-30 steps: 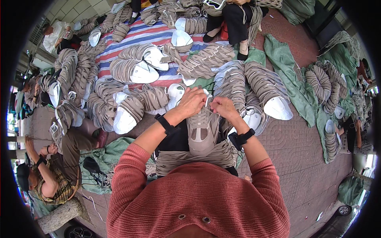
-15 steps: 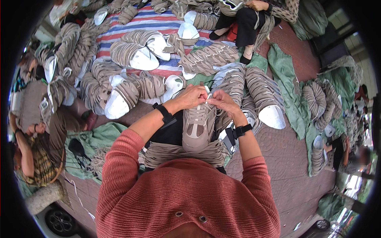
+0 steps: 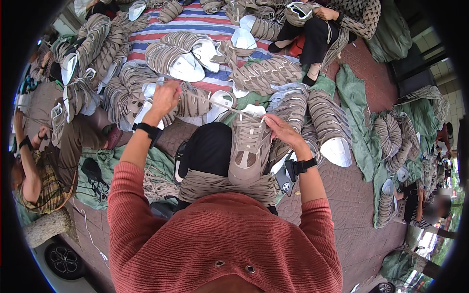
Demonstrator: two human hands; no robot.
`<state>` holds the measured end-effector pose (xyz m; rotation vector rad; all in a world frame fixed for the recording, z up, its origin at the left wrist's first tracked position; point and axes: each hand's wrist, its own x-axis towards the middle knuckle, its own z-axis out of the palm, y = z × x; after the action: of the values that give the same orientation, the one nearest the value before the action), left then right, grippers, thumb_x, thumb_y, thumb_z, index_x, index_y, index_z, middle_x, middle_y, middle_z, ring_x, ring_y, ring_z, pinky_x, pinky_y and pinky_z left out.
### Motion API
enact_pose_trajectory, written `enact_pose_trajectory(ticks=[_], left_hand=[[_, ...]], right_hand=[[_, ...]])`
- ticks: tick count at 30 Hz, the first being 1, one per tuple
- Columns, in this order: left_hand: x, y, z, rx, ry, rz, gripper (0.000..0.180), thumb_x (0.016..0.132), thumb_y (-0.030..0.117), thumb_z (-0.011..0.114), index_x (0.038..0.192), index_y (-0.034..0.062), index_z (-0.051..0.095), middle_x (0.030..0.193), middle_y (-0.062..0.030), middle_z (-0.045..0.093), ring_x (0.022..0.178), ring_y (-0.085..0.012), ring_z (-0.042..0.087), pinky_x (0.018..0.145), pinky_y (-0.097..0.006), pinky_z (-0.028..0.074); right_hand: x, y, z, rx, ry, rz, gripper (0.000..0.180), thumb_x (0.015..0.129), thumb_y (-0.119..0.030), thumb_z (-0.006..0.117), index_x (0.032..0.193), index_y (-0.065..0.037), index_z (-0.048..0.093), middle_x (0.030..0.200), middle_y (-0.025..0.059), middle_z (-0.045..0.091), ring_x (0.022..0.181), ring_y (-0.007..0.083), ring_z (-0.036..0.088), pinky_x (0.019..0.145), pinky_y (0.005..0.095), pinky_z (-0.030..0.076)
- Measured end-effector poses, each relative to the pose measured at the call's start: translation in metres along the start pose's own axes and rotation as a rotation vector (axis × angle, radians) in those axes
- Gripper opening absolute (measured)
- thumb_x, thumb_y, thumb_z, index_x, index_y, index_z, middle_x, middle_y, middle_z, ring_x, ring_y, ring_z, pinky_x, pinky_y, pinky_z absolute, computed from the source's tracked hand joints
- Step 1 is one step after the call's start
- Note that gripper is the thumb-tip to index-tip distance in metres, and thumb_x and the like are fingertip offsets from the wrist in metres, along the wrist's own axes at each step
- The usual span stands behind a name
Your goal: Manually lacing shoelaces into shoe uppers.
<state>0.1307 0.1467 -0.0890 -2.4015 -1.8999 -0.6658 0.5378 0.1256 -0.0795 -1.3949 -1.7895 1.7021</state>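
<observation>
A beige-grey shoe upper (image 3: 248, 144) with a mesh toe window rests on my lap, its toe toward me. A flat beige shoelace (image 3: 225, 106) runs through its eyelets and stretches out to the left from the top. My left hand (image 3: 167, 98) is raised to the left, closed on the lace's far end; its fingertips are partly hidden. At the shoe's upper right edge, my right hand (image 3: 283, 131) pinches the upper by the collar and steadies it. Across my thighs lies a thick bundle of beige laces (image 3: 222, 188).
Rows of stacked shoe uppers (image 3: 330, 117) lie ahead on green sheeting (image 3: 359, 115) and a striped tarp (image 3: 171, 22). One person (image 3: 312, 44) sits far right with an upper in hand; another (image 3: 41, 171) sits at the left. A black shoe-like item (image 3: 93, 172) lies left on green cloth.
My hands were together at the top of the shoe. The left has swung out to the left, drawing the lace taut, while the right stays by the collar.
</observation>
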Motion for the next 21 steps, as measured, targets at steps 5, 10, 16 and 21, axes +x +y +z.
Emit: enact_pose_trajectory(ticks=[5, 10, 16, 21], left_hand=[[-0.020, 0.054, 0.013, -0.373, -0.085, -0.157, 0.032, 0.076, 0.009, 0.060, 0.107, 0.0084, 0.051, 0.095, -0.0137, 0.054, 0.082, -0.0339, 0.056, 0.075, -0.043, 0.042], [-0.023, 0.131, 0.015, -0.646, -0.336, 0.061, 0.044, 0.076, 0.011, 0.065, 0.115, 0.0097, 0.046, 0.101, -0.0152, 0.049, 0.082, -0.0320, 0.055, 0.071, -0.039, 0.045], [-0.008, 0.158, 0.036, -0.673, -0.280, 0.300, 0.019, 0.076, 0.010, 0.063, 0.092, 0.0050, 0.053, 0.091, -0.0100, 0.045, 0.078, -0.0297, 0.053, 0.069, -0.040, 0.043], [0.001, 0.156, 0.044, -0.631, -0.368, 0.303, 0.016, 0.075, 0.011, 0.061, 0.086, 0.0026, 0.053, 0.089, -0.0099, 0.045, 0.079, -0.0277, 0.052, 0.067, -0.038, 0.042]], right_hand=[[-0.002, -0.007, 0.002, -0.414, 0.297, -0.379, 0.033, 0.086, -0.031, 0.057, 0.114, -0.014, 0.056, 0.090, 0.0085, 0.056, 0.069, 0.0201, 0.054, 0.063, 0.0313, 0.045], [-0.007, -0.036, 0.008, -0.678, 0.145, -0.408, 0.021, 0.079, -0.022, 0.065, 0.097, -0.013, 0.061, 0.080, 0.0076, 0.053, 0.073, 0.0245, 0.055, 0.064, 0.0340, 0.044], [0.011, -0.032, 0.009, -0.676, 0.085, -0.393, 0.014, 0.075, -0.017, 0.068, 0.080, -0.007, 0.060, 0.073, 0.0051, 0.051, 0.067, 0.0188, 0.051, 0.059, 0.0305, 0.041], [0.023, -0.030, 0.008, -0.339, -0.061, -0.062, 0.015, 0.077, -0.015, 0.067, 0.073, -0.003, 0.059, 0.072, -0.0015, 0.051, 0.065, 0.0095, 0.045, 0.058, 0.0257, 0.036]])
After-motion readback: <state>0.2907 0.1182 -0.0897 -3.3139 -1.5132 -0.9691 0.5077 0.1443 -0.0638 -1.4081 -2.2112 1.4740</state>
